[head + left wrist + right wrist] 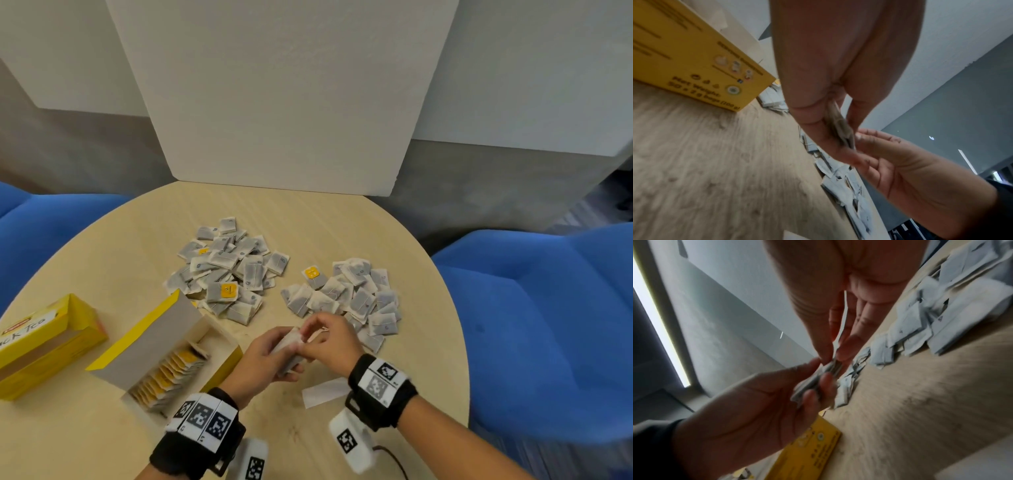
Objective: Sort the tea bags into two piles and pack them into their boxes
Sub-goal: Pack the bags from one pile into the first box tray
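At table (120, 240) centre, 6 o'clock side: left hand (263, 359) grips a small stack of tea bags (289, 353), right hand (329, 339) pinches the stack's top edge. Open box (178, 349) at 8 o'clock, part-filled with a row of bags. Second box (44, 342) at 9. Loose piles: one at 12 (229, 270), one at 2 (356, 298).

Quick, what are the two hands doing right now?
Left hand: curled round a small stack of tea bags.
Right hand: fingertips pinching the same stack.
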`<act>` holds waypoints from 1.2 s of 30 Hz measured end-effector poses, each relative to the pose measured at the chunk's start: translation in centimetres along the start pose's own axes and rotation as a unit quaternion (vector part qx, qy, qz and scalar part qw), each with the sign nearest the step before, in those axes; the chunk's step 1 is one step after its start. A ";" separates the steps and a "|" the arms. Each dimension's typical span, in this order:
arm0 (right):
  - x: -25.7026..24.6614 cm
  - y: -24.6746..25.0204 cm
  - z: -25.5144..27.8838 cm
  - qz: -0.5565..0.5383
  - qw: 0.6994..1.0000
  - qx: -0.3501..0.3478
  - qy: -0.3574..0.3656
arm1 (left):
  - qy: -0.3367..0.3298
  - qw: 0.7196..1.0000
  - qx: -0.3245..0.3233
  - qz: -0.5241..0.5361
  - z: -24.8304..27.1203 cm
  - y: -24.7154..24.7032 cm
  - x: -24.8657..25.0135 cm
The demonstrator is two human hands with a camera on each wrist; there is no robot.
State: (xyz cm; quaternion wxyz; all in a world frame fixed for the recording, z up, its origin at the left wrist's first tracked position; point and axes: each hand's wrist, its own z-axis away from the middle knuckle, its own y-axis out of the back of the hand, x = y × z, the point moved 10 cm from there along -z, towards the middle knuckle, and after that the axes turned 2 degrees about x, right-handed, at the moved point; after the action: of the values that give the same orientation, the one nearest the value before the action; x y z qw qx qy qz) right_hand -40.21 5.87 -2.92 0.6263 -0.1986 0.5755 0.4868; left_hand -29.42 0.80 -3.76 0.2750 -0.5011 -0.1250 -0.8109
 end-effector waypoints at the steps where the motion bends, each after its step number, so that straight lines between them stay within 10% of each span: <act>1: 0.4 0.4 -0.3 0.017 1.000 0.021 0.003 | 0.002 1.000 0.011 0.006 -0.1 0.4 -0.4; 5: 2.8 5.1 -2.2 0.165 0.980 0.111 -0.027 | 0.014 0.999 0.041 0.002 0.0 2.1 -1.7; 11: 5.7 6.0 -2.5 0.394 0.917 0.028 -0.060 | 0.015 0.997 0.055 -0.046 -0.3 2.5 -1.6; 26: 4.8 4.9 1.0 -0.036 0.996 -0.014 -0.085 | 0.024 0.997 0.023 -0.074 -0.8 0.4 -1.3; 36: -0.3 0.1 1.2 0.105 0.994 -0.020 0.036 | 0.033 0.996 -0.055 -0.054 -0.2 -1.8 -0.8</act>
State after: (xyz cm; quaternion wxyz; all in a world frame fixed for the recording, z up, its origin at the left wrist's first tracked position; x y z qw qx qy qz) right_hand -39.57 6.79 -2.30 0.5462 -0.1670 0.6056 0.5541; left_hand -30.27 2.44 -4.40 0.2066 -0.4810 -0.0976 -0.8464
